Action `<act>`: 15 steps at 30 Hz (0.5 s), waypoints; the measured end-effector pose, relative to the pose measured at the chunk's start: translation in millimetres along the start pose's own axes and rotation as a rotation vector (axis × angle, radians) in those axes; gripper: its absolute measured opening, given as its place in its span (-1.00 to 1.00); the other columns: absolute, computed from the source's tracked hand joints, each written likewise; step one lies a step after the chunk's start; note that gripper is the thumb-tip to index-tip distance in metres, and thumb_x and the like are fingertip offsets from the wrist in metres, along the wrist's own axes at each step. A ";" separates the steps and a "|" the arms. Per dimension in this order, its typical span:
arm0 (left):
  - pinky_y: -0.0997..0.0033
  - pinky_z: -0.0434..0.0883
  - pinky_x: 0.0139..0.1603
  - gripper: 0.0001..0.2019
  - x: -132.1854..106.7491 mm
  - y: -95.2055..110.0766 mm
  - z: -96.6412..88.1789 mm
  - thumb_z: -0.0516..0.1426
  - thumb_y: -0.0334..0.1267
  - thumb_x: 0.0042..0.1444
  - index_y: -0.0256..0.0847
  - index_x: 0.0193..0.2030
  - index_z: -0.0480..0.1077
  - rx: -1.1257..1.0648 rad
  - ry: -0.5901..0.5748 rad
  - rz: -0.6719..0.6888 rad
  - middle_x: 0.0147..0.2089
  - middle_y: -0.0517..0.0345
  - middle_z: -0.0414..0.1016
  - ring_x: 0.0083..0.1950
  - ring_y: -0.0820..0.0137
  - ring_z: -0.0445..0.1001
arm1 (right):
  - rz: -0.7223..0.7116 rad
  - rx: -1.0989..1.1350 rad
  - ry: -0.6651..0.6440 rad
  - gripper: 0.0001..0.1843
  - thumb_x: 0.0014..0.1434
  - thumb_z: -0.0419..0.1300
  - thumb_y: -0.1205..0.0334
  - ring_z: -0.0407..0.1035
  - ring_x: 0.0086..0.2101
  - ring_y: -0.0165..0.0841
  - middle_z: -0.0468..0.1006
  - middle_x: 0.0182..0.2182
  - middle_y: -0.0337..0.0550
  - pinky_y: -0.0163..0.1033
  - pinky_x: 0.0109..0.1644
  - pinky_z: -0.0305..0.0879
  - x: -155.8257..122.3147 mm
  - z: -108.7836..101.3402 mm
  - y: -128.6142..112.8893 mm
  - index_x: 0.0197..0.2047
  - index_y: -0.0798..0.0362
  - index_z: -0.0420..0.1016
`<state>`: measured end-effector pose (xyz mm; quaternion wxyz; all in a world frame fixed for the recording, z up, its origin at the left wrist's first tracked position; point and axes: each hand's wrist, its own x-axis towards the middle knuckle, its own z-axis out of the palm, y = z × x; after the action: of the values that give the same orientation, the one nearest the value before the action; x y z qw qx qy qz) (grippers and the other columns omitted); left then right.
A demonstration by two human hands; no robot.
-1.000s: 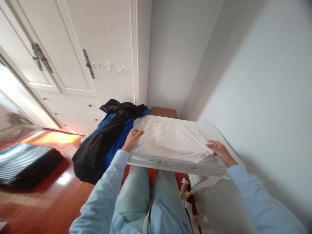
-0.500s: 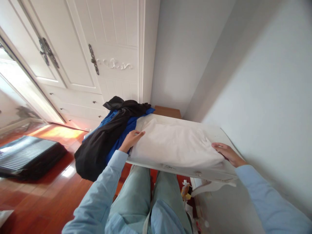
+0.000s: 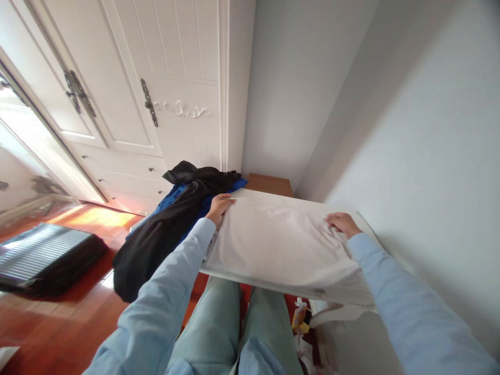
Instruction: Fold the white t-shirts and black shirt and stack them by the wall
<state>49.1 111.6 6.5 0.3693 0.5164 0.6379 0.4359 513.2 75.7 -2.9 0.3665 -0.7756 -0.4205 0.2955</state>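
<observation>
A white cloth [image 3: 277,239], perhaps a folded garment, lies spread over the top of a white table [image 3: 365,226] in front of me. My left hand [image 3: 221,208] is closed on its far left corner, thumb against the fabric. At the far right edge my right hand [image 3: 344,224] pinches the fabric, and creases run down from those fingers. Just left of my left hand, black clothing [image 3: 156,245] is heaped over a blue garment [image 3: 172,195] and hangs off the table's end.
A ridged black suitcase [image 3: 50,255] lies on the red wooden floor at left. Behind stands a white wardrobe [image 3: 187,62] with dark handles. A brown wooden box-like piece [image 3: 269,184] sits behind the table, and a grey wall [image 3: 422,135] rises close on the right.
Both hands have moved away from me to the cloth's far edge, the right one also inward to the left. The cloth now reaches nearer the table's front edge, with more creases at right.
</observation>
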 end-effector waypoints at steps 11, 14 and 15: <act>0.36 0.35 -0.14 -0.58 -8.0 -29.8 -7.6 0.27 -0.17 0.05 -0.30 0.05 0.48 0.261 0.080 0.000 -0.19 -0.01 0.57 -0.11 0.21 0.53 | -0.172 -0.274 0.103 -0.72 -0.19 0.40 0.07 0.54 -0.29 -0.11 0.61 -0.45 -0.05 -0.16 -0.27 0.37 27.1 17.2 31.3 -0.41 0.01 0.50; 0.34 0.33 -0.21 -0.72 7.5 -22.0 -3.2 0.26 -0.09 0.09 -0.30 -0.22 0.54 0.309 0.035 -0.015 -0.36 0.03 0.53 -0.22 0.19 0.52 | -0.202 -0.382 0.155 -0.78 -0.15 0.40 0.08 0.55 -0.21 -0.05 0.61 -0.47 -0.04 -0.12 -0.17 0.38 35.9 19.3 29.3 -0.55 -0.04 0.46; 0.34 0.32 -0.24 -0.72 12.5 -18.7 -1.6 0.26 -0.05 0.09 -0.29 -0.32 0.54 0.317 0.017 -0.018 -0.43 0.05 0.50 -0.27 0.20 0.51 | -0.205 -0.391 0.163 -0.79 -0.13 0.39 0.10 0.55 -0.22 -0.04 0.61 -0.49 -0.04 -0.12 -0.16 0.38 37.8 19.3 27.6 -0.58 -0.05 0.45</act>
<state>38.9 122.0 -10.7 0.2817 0.5589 0.7064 0.3306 528.2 104.3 -41.8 0.2698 -0.8065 -0.5153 0.1062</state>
